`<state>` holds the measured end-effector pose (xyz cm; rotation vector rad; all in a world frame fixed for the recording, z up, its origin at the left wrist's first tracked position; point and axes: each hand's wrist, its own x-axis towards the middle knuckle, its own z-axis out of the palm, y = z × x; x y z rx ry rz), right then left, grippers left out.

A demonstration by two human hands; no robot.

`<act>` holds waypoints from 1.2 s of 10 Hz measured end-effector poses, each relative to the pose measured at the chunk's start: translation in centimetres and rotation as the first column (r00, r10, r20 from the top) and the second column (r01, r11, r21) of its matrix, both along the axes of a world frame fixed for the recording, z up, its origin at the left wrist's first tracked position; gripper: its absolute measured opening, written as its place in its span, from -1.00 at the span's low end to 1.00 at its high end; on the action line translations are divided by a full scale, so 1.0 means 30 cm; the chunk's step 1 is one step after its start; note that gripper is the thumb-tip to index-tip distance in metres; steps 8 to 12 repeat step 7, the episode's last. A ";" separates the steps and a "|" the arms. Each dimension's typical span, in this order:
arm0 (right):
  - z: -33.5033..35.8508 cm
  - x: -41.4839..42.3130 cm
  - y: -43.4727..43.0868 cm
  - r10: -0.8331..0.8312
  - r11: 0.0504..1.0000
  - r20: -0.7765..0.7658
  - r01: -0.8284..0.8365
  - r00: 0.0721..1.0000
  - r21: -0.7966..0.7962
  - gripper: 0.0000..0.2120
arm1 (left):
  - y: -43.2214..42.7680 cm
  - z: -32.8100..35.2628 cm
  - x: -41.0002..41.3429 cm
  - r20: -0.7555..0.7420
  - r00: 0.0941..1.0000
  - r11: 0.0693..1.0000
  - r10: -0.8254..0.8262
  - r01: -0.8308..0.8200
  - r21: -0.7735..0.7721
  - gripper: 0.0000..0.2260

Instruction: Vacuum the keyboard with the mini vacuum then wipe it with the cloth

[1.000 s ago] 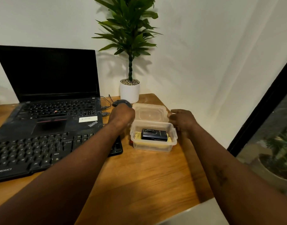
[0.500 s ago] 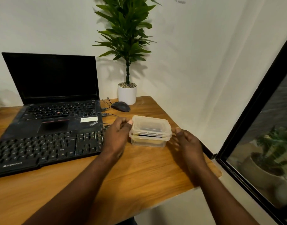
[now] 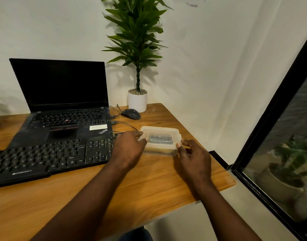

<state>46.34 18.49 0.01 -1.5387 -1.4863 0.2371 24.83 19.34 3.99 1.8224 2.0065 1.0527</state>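
Head view: my left hand [image 3: 128, 148] and right hand [image 3: 194, 157] stretch forward, fingers gripping opposite ends of the lidded plastic container [image 3: 173, 132] between them, the mini vacuum [image 3: 160, 139] dimly visible inside.
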 end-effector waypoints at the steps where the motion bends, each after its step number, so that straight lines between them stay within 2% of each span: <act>1: 0.000 -0.004 0.000 -0.033 0.999 0.081 0.033 0.996 0.006 -0.70 | -0.004 0.008 -0.006 -0.140 0.990 1.000 0.007 -0.008 -0.014 -0.59; 2: 0.002 -0.009 0.007 -0.027 1.000 0.091 0.027 0.995 -0.006 -0.69 | -0.019 0.013 0.019 -0.310 0.951 1.000 0.022 -0.024 -0.004 -0.62; 3: -0.001 -0.014 0.020 -0.020 0.999 0.105 0.024 0.994 -0.031 -0.70 | -0.036 0.006 0.039 -0.411 0.911 0.999 0.042 -0.042 0.008 -0.63; 5: 0.016 -0.014 0.008 0.001 0.999 0.089 0.003 0.996 -0.051 -0.68 | -0.047 0.027 0.029 -0.501 0.865 0.997 -0.019 -0.020 -0.072 -0.62; 6: 0.019 -0.017 -0.035 0.020 1.000 0.092 -0.018 0.996 -0.021 -0.59 | -0.114 0.052 0.026 -0.536 0.842 0.994 -0.064 0.007 -0.108 -0.52; 7: 0.015 -0.032 -0.060 -0.024 0.998 0.189 0.013 0.982 0.058 -0.53 | -0.181 0.085 -0.002 -0.534 0.846 1.000 -0.017 0.005 -0.024 -0.42; 12: 0.015 -0.032 -0.060 -0.024 0.998 0.189 0.013 0.982 0.058 -0.53 | -0.181 0.085 -0.002 -0.534 0.846 1.000 -0.017 0.005 -0.024 -0.42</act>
